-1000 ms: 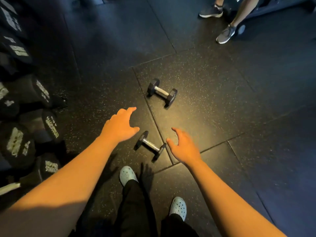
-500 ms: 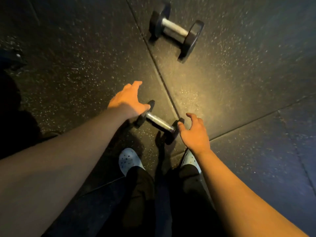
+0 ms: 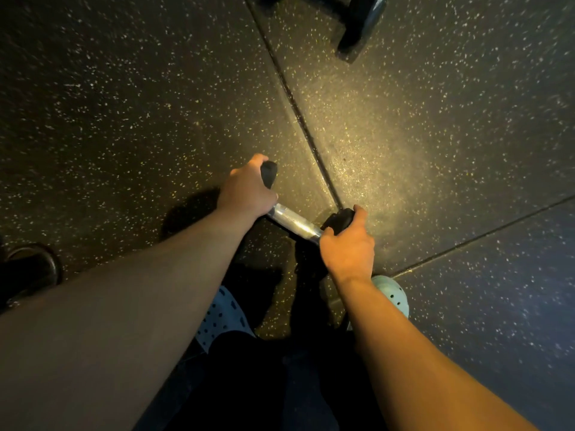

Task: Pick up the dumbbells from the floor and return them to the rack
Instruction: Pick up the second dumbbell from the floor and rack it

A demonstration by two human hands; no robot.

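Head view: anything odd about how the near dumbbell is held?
Slightly: both hands grip the near dumbbell by its heads, left hand and right hand, leaving the chrome handle bare. A second dumbbell lies beyond.

Bare forearms, black trousers [image 3: 249,384], pale perforated clogs [image 3: 221,318] (round holes).

speckled dark floor [image 3: 435,126] carries a second dumbbell [image 3: 357,23], apparently, cut off at top.
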